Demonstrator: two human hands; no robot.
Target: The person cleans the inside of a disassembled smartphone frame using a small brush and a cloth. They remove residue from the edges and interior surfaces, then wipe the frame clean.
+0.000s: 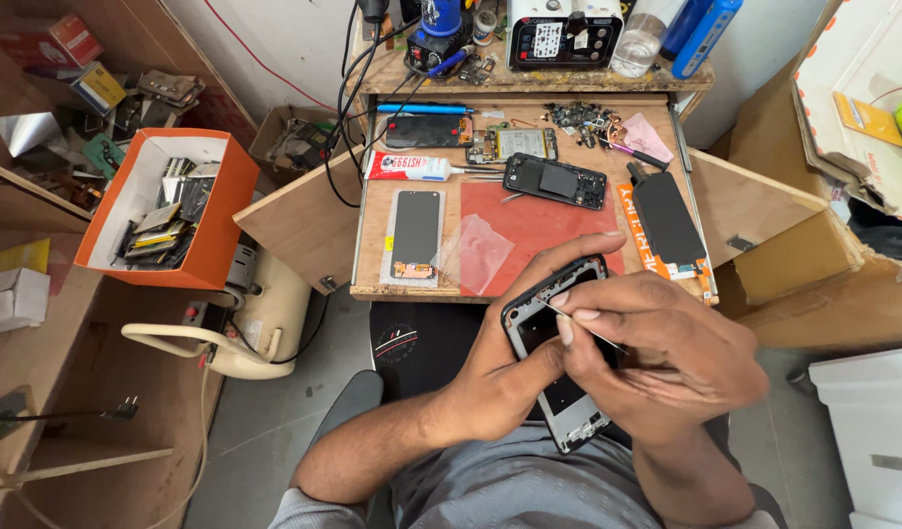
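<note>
My left hand [505, 353] grips a black phone frame [529, 328] with its inside facing up, held over my lap just in front of the small wooden workbench [373, 245]. My right hand [666, 348] pinches thin metal tweezers [559, 312], whose tip rests inside the upper part of the frame. My fingers hide the frame's right side and middle.
On the bench lie a red mat [544, 220], a phone screen [415, 233], a clear film piece [480, 253], an opened black phone [555, 180], a glue tube [412, 167] and a dark screen [668, 220]. An orange box [231, 211] of parts stands at left.
</note>
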